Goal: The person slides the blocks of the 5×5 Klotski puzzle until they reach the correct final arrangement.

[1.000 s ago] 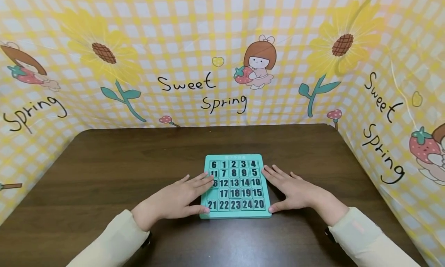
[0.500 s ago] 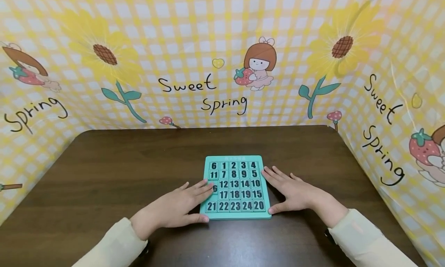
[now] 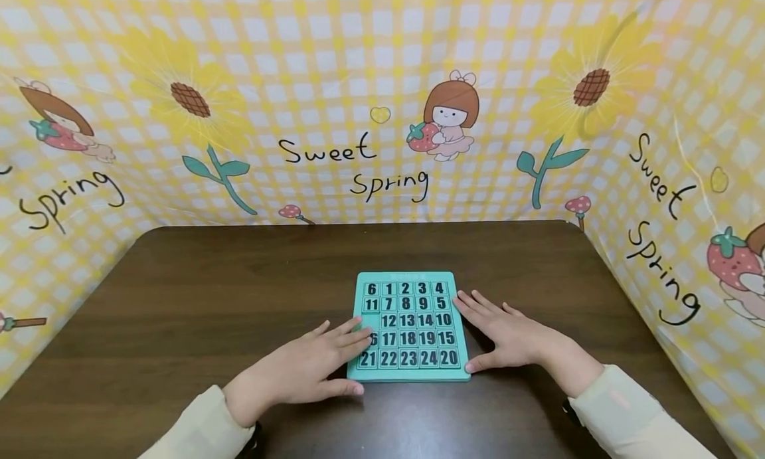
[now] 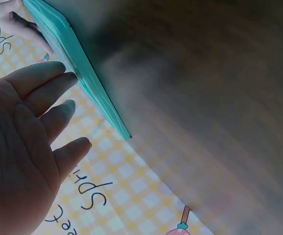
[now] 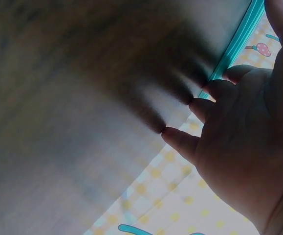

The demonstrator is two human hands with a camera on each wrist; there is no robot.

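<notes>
A turquoise sliding number puzzle (image 3: 412, 376) lies flat on the table, its black-numbered tiles in rows. My left hand (image 3: 311, 366) reaches over its left edge with fingers extended, the fingertips on the tile (image 3: 374, 339) whose visible digit is 6, left of tile 17. Just above that tile, left of 12, is a blank slot (image 3: 370, 321). In the left wrist view, the left hand's straight fingers (image 4: 48, 93) overlap the puzzle's side (image 4: 90, 73). My right hand (image 3: 508, 336) lies spread along the right edge, fingertips and thumb at the frame; nothing is gripped.
The dark brown wooden table (image 3: 239, 279) extends around the puzzle on all sides. A yellow checked cloth (image 3: 335, 67) with flowers and cartoon figures hangs behind the table and along both sides.
The left fingers have slid the partly covered tile down one row, toward the body; the blank slot is now above it. The right hand stays at the edge. The head view shifted slightly.
</notes>
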